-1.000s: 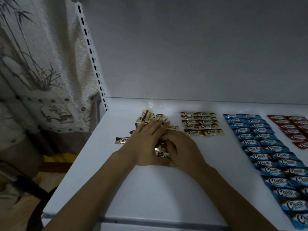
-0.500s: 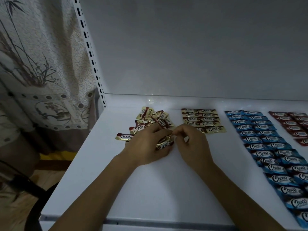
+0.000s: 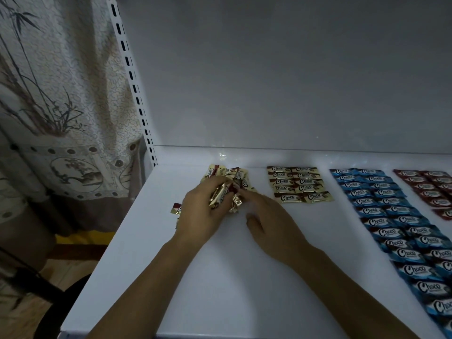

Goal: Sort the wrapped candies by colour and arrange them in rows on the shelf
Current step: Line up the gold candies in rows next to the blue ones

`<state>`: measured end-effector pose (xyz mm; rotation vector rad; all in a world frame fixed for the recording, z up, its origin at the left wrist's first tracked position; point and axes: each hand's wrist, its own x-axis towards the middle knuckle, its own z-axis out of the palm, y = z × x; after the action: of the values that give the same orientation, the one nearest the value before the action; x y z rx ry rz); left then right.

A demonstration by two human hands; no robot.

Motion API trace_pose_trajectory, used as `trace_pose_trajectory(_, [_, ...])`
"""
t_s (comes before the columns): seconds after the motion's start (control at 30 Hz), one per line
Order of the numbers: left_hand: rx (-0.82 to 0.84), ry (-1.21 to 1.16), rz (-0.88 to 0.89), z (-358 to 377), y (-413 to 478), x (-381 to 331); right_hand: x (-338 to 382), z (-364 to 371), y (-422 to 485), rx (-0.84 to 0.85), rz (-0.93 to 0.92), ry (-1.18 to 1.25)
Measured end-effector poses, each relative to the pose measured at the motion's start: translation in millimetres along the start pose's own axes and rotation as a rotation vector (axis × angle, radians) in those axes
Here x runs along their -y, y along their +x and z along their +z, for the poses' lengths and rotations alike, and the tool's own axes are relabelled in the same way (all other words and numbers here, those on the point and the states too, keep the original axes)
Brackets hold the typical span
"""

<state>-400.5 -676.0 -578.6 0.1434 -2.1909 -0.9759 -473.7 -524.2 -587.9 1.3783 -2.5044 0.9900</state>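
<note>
My left hand [image 3: 200, 214] grips a bunch of gold-wrapped candies [image 3: 221, 198] just above the white shelf [image 3: 220, 277]. My right hand [image 3: 271, 220] reaches in from the right, its fingertips pinching one gold candy [image 3: 236, 198] at the bunch. Behind them lies a loose heap of gold candies [image 3: 231, 173]. One stray gold candy [image 3: 176, 208] peeks out left of my left hand. To the right, gold candies [image 3: 299, 183] lie in two neat columns, then long blue rows [image 3: 391, 216], then red rows [image 3: 433, 189].
The shelf's slotted upright [image 3: 133, 84] stands at the back left, with a patterned curtain [image 3: 56, 94] beyond it. The shelf's back wall [image 3: 293, 81] rises behind the candies. The front edge [image 3: 80, 316] drops off to the floor at the left.
My left hand has gathered more gold candies and lifted them off the shelf. My right hand has shifted from the pile's middle to the bunch's right side.
</note>
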Motion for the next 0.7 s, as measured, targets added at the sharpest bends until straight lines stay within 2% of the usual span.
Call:
trace_pose_trajectory(0.1, [-0.044,-0.119,-0.099,-3.8,1.6,0.0,-0.1,0.2,1.4,-0.023,-0.06,-0.126])
trace_pose_trajectory(0.2, [-0.065,-0.125,-0.092,-5.0,0.8,-1.9,2.6,5.3,1.5,0.032,-0.129,-0.144])
trace_pose_trajectory(0.3, [-0.088,-0.13,-0.115,-7.0,0.0,-4.1,6.3,2.7,0.7,0.056,-0.07,0.002])
trace_pose_trajectory(0.47, [-0.059,-0.106,-0.096,-6.9,-1.9,-14.3,19.8,-11.4,4.9,-0.036,0.061,0.398])
trace_pose_trajectory(0.57, [-0.076,-0.115,-0.098,-6.3,-2.5,-15.8,21.9,-19.1,4.1,-0.078,0.211,0.636])
trace_pose_trajectory(0.7, [-0.1,-0.258,-0.197,-7.9,-1.2,-13.6,9.4,-29.3,-0.4,-0.145,0.344,0.751])
